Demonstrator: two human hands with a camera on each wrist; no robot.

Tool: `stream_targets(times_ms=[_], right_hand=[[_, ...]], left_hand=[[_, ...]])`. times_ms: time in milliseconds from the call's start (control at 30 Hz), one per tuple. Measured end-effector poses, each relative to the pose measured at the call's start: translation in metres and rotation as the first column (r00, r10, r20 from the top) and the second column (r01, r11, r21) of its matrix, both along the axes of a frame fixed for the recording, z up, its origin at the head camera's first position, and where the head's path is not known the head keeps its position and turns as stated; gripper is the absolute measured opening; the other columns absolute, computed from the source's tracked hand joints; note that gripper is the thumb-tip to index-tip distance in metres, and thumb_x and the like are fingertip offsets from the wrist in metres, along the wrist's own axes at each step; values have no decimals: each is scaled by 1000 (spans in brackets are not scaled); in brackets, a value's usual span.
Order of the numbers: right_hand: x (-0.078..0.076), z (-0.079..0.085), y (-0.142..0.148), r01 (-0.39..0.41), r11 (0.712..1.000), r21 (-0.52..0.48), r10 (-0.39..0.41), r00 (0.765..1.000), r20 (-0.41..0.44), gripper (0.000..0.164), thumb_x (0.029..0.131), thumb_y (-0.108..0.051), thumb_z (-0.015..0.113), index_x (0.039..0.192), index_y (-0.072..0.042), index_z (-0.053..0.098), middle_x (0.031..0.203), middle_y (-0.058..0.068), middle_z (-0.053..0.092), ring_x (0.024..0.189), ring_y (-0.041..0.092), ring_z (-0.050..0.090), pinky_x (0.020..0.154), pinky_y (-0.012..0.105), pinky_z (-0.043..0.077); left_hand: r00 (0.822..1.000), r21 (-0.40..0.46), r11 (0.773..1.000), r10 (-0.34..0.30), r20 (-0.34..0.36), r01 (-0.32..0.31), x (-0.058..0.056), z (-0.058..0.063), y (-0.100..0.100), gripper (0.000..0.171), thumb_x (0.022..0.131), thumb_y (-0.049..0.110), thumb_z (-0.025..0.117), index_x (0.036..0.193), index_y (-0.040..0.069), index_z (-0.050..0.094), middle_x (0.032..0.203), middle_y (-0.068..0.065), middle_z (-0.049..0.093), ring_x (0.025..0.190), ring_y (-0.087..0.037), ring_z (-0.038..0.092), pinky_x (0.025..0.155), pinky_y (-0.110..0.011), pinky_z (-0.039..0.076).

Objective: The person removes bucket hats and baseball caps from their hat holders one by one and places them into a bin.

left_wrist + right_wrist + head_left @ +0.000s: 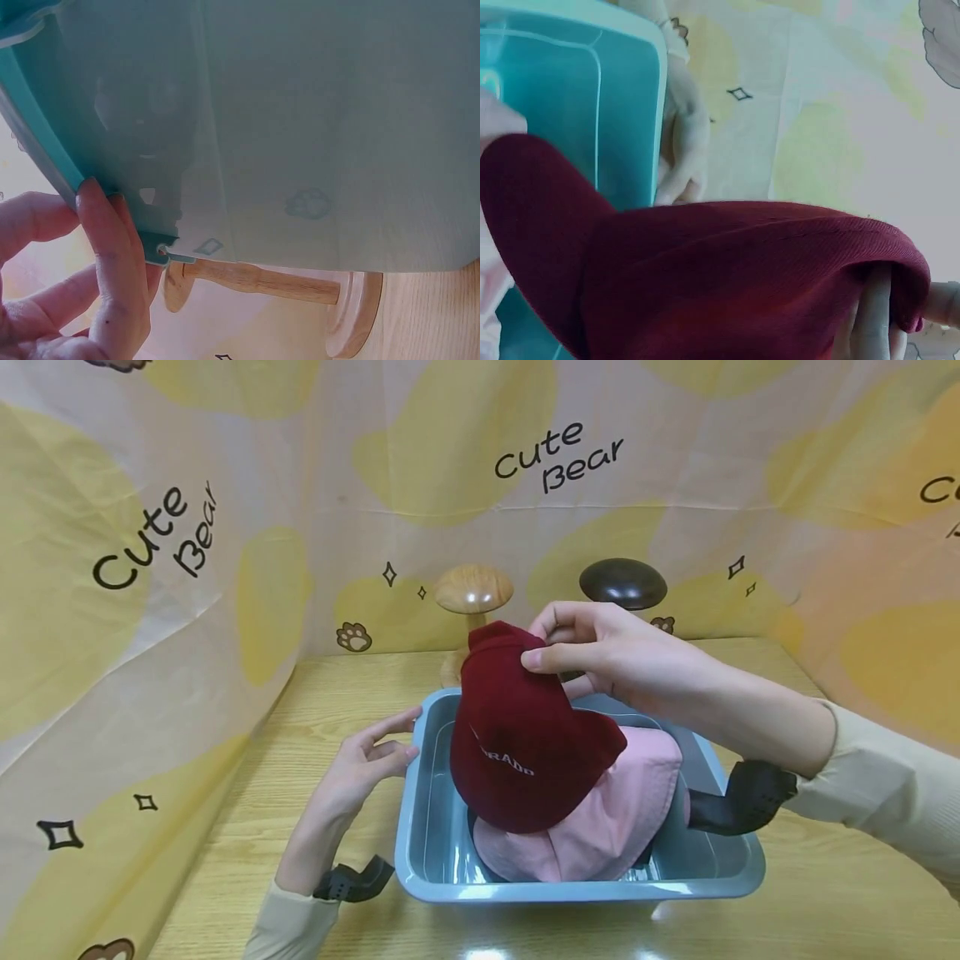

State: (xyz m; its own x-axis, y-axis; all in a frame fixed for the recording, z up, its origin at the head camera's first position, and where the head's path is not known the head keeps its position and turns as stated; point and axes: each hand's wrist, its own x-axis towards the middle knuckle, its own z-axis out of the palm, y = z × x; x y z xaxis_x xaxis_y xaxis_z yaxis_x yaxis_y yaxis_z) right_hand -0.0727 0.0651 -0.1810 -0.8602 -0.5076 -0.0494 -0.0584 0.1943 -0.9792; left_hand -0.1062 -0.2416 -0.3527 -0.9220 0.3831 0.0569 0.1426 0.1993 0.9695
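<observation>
A maroon baseball cap [517, 735] with pale lettering is held up over the blue plastic bin [585, 891]. My right hand [600, 647] pinches the cap's upper edge, thumb on the outside. In the right wrist view, fingers [871, 319] reach inside the edge of the cap [705, 277], whose brim points toward the bin. A pink bucket hat [637, 793] lies in the bin, partly covered by the cap. At the bin's left side, my left hand [360, 768] grips the rim; the left wrist view shows it against the bin wall [247, 135].
Behind the bin stand a light wooden hat stand [474, 589] and one with a dark domed top [622, 583]. A wooden table [337, 693] carries everything. Patterned cloth [420, 443] hangs at the back and along the sides.
</observation>
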Motion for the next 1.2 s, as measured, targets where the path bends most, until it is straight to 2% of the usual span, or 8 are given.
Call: stream_targets(times_ms=[200,333,500,733,833,967,1100,1200], right_hand=[[1,-1,-5,-14,996,-91,19,998,55,20,91,-11,61,106,-2,51,91,5,68,88,19,68,83,36,58],[2,-8,-6,-7,994,-105,16,997,81,19,92,-12,60,107,-4,52,93,4,68,89,21,68,85,38,56],[2,-29,-6,6,994,-107,12,985,171,15,92,-12,58,103,-5,50,99,4,66,88,24,70,85,37,56],[2,-59,0,50,998,-33,-39,963,267,19,90,-13,62,98,-7,46,81,-1,65,81,20,69,78,32,57],[2,-62,6,63,998,26,-68,972,224,22,89,-14,64,96,-5,46,82,1,63,81,18,67,79,35,58],[-1,-63,18,90,977,195,-113,988,109,26,87,-20,66,92,-3,47,82,4,60,76,18,65,74,36,59],[-6,-64,31,124,907,402,-105,992,-69,27,86,-26,69,90,-5,51,81,5,64,73,18,66,66,34,58],[-10,-65,42,174,843,509,-42,965,-260,25,85,-26,70,92,-9,54,86,4,66,77,16,66,67,33,56]], left_hand=[[1000,9,1000,-3,6,3,0,-1,-1,54,92,18,63,143,14,45,130,-17,55,89,-16,71,93,-40,47],[1000,18,1000,-11,13,11,0,0,0,54,93,18,63,144,14,45,130,-16,54,88,-15,70,93,-39,47],[1000,39,999,-9,20,8,-1,1,1,55,92,16,63,144,13,44,129,-16,53,87,-12,69,89,-36,51],[1000,43,999,-2,26,1,-1,1,2,55,93,15,63,144,12,43,130,-18,53,86,-9,70,87,-32,53],[1000,42,999,-1,27,0,-1,0,2,55,93,15,63,144,12,43,130,-18,54,86,-9,70,86,-33,54],[1000,31,1000,1,24,-2,-1,-1,1,55,93,16,63,144,12,43,129,-17,55,86,-12,70,90,-36,51],[1000,22,1000,3,13,-3,-1,-1,0,55,93,16,63,144,12,44,128,-16,55,87,-14,70,91,-37,49],[1000,24,1000,-4,10,3,-1,0,1,55,93,16,63,144,12,44,130,-16,53,87,-13,70,90,-38,50]])
